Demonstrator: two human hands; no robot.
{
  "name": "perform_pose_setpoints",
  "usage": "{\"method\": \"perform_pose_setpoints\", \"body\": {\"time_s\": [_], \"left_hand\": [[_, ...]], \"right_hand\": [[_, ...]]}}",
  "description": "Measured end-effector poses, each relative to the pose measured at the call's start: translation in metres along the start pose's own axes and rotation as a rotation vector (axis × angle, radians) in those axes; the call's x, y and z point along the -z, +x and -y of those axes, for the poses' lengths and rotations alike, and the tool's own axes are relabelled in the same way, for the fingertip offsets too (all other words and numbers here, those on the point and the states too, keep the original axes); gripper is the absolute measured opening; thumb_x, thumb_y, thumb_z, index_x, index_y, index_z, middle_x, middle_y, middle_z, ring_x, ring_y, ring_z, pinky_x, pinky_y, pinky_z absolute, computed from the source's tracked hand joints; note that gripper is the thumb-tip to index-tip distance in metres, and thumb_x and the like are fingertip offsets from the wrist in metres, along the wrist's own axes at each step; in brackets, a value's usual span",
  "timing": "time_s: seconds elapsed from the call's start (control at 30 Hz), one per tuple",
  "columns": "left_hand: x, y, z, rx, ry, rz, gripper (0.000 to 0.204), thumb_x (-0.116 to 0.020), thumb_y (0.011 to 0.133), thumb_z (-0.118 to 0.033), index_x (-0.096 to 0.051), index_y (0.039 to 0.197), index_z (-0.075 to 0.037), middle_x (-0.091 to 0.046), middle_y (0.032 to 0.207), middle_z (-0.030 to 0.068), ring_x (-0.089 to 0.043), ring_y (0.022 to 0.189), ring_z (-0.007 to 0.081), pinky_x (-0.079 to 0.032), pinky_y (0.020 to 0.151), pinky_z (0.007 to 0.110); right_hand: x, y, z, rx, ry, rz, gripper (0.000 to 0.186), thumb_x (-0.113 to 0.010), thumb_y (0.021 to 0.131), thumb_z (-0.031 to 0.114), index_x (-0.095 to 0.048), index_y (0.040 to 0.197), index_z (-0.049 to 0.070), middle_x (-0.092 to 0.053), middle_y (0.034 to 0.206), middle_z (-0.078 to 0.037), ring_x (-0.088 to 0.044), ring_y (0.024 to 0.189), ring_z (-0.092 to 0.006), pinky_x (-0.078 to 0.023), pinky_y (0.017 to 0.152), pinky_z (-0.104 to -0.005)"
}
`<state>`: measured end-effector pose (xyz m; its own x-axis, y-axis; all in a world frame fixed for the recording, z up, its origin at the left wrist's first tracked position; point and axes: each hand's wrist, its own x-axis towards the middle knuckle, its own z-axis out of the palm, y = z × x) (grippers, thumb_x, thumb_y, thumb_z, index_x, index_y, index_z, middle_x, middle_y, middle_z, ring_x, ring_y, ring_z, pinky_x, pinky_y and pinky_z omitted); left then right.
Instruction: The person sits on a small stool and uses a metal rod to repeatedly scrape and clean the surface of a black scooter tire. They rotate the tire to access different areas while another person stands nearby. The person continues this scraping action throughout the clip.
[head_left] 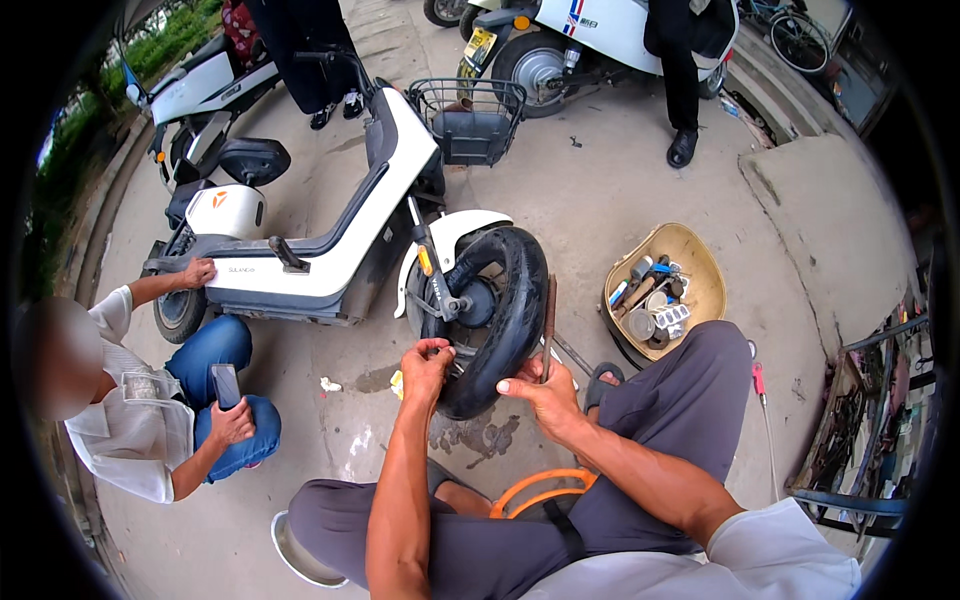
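A white electric scooter [330,240] stands before me with its front wheel toward me. The black tyre [520,300] sits loose and skewed around the wheel hub [478,302]. On the wheel's left side, my left hand [427,370] is closed in a pinch at the lower rim; whatever the fingers hold is too small to make out. My right hand [547,392] grips a long rusty metal bar [550,320], upright along the tyre's right side. Its thumb reaches toward the lower tyre.
A tan tub [708,262] of tools and small parts stands by my right knee. An orange ring [515,490] lies between my legs. At left, a crouching person holds a phone [226,385] and touches the scooter. More scooters and two standing people are beyond; a metal rack [850,430] is right.
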<state>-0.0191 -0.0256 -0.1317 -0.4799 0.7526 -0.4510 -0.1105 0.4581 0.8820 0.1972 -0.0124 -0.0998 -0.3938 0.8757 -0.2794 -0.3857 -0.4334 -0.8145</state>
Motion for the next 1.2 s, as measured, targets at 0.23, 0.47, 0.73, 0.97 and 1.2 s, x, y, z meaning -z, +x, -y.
{"method": "perform_pose_setpoints", "body": {"time_s": [0.23, 0.47, 0.73, 0.97, 1.2], "left_hand": [[0.011, 0.003, 0.009, 0.103, -0.374, 0.208, 0.023, -0.057, 0.100, -0.006, -0.065, 0.121, 0.000, -0.069, 0.097, 0.0050, -0.063, 0.082, 0.0135, -0.055, 0.071, 0.027], [0.013, 0.005, 0.011, 0.086, -0.245, 0.081, 0.027, -0.072, 0.089, -0.005, -0.066, 0.115, -0.002, -0.070, 0.090, 0.0041, -0.062, 0.070, 0.0122, -0.054, 0.064, 0.025], [0.010, 0.007, 0.019, 0.087, -0.287, 0.084, 0.021, -0.064, 0.095, -0.007, -0.067, 0.115, -0.001, -0.070, 0.091, 0.0051, -0.062, 0.072, 0.0126, -0.057, 0.067, 0.029], [0.019, 0.005, 0.019, 0.125, -0.441, 0.104, 0.022, -0.059, 0.098, -0.006, -0.065, 0.119, 0.000, -0.072, 0.107, 0.0123, -0.070, 0.093, 0.0182, -0.060, 0.073, 0.030], [0.011, 0.008, 0.018, 0.097, -0.338, 0.076, 0.019, -0.069, 0.092, -0.008, -0.067, 0.110, -0.003, -0.069, 0.089, 0.0044, -0.064, 0.073, 0.0131, -0.056, 0.065, 0.027]], "right_hand": [[0.009, 0.003, -0.001, -0.005, -0.027, -0.019, 0.052, -0.085, 0.073, -0.003, -0.038, 0.091, 0.012, -0.059, 0.096, -0.005, -0.065, 0.096, -0.0174, -0.055, 0.085, -0.0339], [0.008, 0.005, -0.009, 0.043, -0.077, 0.006, 0.051, -0.087, 0.072, -0.001, -0.041, 0.091, 0.010, -0.060, 0.093, -0.004, -0.065, 0.093, -0.0160, -0.055, 0.084, -0.0329], [-0.002, -0.003, 0.006, 0.016, -0.051, -0.057, 0.048, -0.082, 0.073, -0.009, -0.041, 0.083, 0.015, -0.050, 0.083, 0.004, -0.051, 0.077, -0.0086, -0.047, 0.074, -0.0292], [0.006, -0.001, -0.009, 0.033, -0.028, 0.000, 0.045, -0.085, 0.074, -0.003, -0.045, 0.093, 0.008, -0.063, 0.099, -0.007, -0.065, 0.094, -0.0167, -0.055, 0.087, -0.0337], [-0.009, -0.008, 0.007, 0.001, -0.051, -0.050, 0.047, -0.083, 0.072, -0.008, -0.042, 0.082, 0.014, -0.049, 0.079, 0.004, -0.051, 0.073, -0.0085, -0.048, 0.068, -0.0293]]}}
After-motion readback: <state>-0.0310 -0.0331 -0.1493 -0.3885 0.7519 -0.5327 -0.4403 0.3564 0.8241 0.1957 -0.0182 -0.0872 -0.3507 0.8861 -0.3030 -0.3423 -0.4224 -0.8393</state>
